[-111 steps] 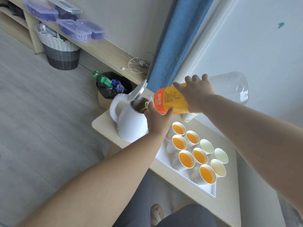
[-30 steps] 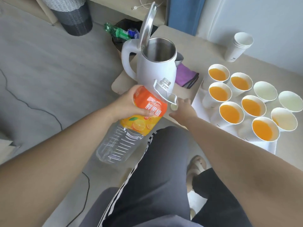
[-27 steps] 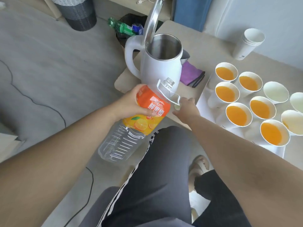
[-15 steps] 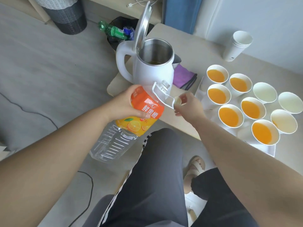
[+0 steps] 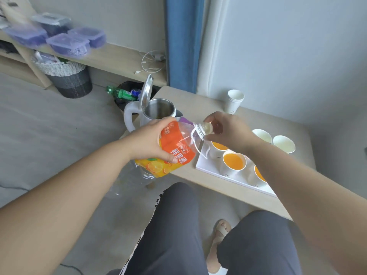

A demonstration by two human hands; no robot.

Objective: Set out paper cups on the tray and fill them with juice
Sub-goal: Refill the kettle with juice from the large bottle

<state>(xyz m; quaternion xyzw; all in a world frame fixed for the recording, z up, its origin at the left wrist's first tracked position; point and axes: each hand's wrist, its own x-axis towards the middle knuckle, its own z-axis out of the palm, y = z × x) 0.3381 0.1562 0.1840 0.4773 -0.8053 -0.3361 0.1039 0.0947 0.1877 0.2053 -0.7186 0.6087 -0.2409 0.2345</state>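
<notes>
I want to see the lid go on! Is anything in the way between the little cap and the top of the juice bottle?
Nothing visible is. The right hand pinches the cap right at the neck of the juice bottle, which the left hand grips by its orange label.

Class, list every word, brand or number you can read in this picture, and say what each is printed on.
"鲜果橙": white characters on the orange label of the juice bottle.
Small logo above them: too blurred to read.
Dark marks on the stacked paper cups: too small to read.
</notes>
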